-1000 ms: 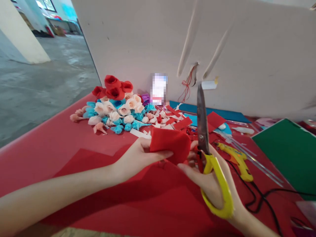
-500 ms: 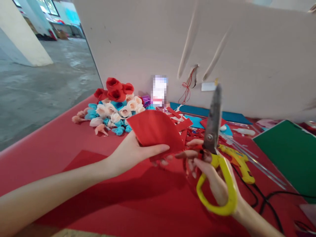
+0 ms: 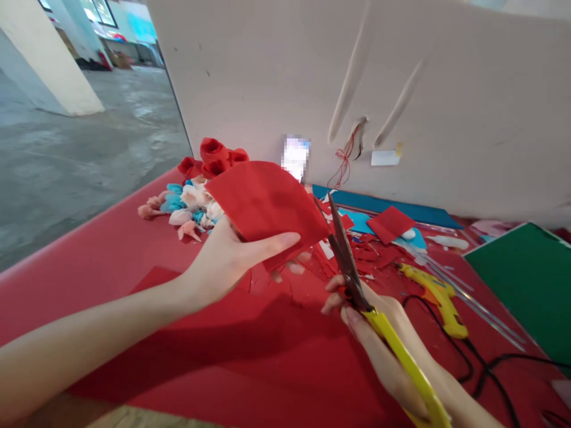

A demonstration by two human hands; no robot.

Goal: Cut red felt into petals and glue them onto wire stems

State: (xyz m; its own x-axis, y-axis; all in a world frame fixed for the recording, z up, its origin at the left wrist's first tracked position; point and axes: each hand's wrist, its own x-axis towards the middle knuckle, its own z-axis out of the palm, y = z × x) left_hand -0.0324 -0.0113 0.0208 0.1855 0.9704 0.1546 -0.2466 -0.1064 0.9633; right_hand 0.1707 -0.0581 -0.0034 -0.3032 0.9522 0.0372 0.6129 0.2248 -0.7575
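Note:
My left hand (image 3: 227,261) pinches a piece of red paper (image 3: 272,208) with a curved upper edge, thumb on the near face and fingertips behind. My right hand (image 3: 379,333) is wrapped round yellow-handled scissors (image 3: 345,261). Their blades stand slightly apart and point up, close to the right corner of the red paper. Whether the blades touch the paper I cannot tell. Beneath both hands lies a larger red sheet (image 3: 214,368) on the red tabletop.
Paper flowers (image 3: 191,196) are heaped at the back left. A phone (image 3: 295,157) leans on the pale panel. Red scraps (image 3: 361,252) lie behind the scissors. To the right are a yellow glue gun (image 3: 439,297) with a black cord and a green board (image 3: 530,285).
The scissors have swung from upright to tilted left, blades now parted and nearer the paper. My left hand has raised the red paper, moving it slightly left.

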